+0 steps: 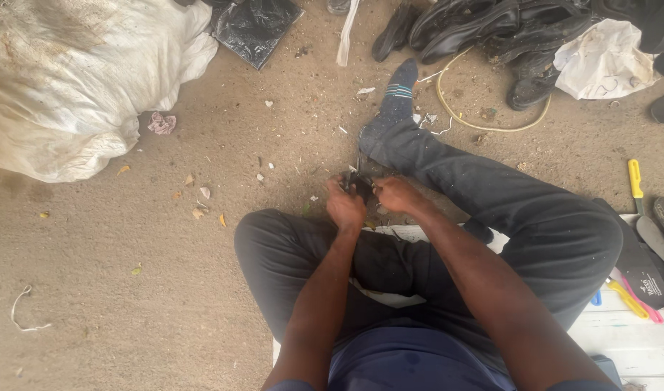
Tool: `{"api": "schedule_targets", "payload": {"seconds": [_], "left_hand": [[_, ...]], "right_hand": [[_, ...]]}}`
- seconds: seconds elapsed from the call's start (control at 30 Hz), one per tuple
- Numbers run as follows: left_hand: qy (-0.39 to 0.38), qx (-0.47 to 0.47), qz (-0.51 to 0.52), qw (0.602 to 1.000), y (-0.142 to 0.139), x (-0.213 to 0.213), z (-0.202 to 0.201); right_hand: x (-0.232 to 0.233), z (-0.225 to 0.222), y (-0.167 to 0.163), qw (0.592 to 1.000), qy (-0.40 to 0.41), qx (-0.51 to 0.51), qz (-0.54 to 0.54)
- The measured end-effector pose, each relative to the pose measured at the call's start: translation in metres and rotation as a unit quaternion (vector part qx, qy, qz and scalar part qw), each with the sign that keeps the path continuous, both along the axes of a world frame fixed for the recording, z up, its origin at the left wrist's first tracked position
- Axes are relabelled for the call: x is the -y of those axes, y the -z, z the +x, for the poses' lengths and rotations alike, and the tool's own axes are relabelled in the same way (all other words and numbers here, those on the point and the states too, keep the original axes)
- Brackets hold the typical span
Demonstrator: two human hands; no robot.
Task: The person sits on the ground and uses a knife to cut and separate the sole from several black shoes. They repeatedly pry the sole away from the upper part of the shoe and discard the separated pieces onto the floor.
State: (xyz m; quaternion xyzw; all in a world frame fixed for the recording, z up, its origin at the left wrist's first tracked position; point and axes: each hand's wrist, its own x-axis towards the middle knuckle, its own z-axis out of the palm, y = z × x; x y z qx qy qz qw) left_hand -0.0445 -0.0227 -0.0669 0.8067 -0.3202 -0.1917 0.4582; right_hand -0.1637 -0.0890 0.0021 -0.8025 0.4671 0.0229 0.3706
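Bare dirt lies open to the left up to the white sack (71,80). Between the knees, the left hand (345,206) and right hand (397,194) both grip a small dark object (358,185), arms extended forward.

Where things lie around me on the ground

My left hand (345,206) and right hand (397,194) meet on a small object (358,185) before my knees. The sack (71,80) lies far left, the shoes (484,29) ahead to the right, the cord (484,119) just before them, and the tools (636,289) at my right.
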Motion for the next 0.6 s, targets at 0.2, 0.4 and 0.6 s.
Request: {"api": "schedule_targets", "payload": {"seconds": [0.2,0.4,0.6], "left_hand": [[-0.003,0.010,0.013,1.000,-0.015,-0.008,0.010],[-0.032,-0.081,0.016,0.996,-0.023,-0.024,0.011],[-0.021,-0.034,-0.018,0.999,-0.025,-0.025,0.000]], "right_hand": [[-0.021,-0.036,-0.012,0.989,0.014,-0.061,0.134],[-0.066,-0.087,-0.031,0.996,-0.018,-0.083,0.039],[-0.016,-0.033,-0.029,0.987,-0.028,-0.157,0.034]]}}
